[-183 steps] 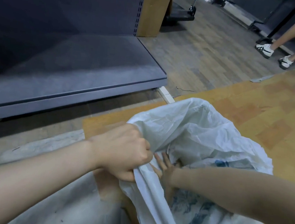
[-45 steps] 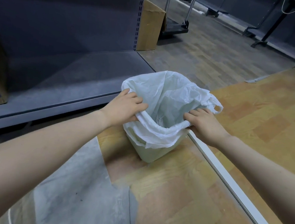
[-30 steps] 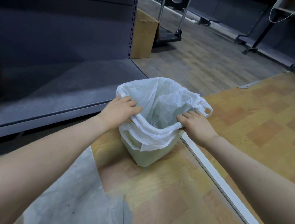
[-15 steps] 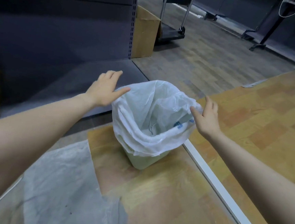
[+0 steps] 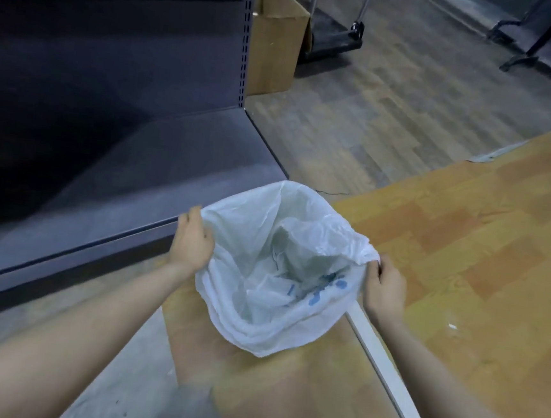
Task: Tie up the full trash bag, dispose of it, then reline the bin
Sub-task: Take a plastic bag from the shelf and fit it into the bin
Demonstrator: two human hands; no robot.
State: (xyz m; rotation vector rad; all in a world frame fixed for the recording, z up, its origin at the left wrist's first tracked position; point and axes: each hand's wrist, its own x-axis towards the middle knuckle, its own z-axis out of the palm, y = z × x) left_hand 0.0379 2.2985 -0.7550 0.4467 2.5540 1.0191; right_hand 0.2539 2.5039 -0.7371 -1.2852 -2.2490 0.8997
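A grey shelf [image 5: 157,178] filled the view from nine to eleven o'clock. At centre a white bag [image 5: 278,275] stood open on the floor [image 5: 463,258]. The left hand [image 5: 192,243] gripped its nine o'clock edge; the right hand [image 5: 385,289] pinched its three o'clock edge.

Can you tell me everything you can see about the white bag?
The white bag is thin, crinkly, see-through plastic with blue print on its inner right wall. Its mouth is stretched wide open and faces up. It sits on the orange-brown floor beside a white strip. The left hand grips its left edge, and the right hand pinches its right edge. The bin beneath is hidden.
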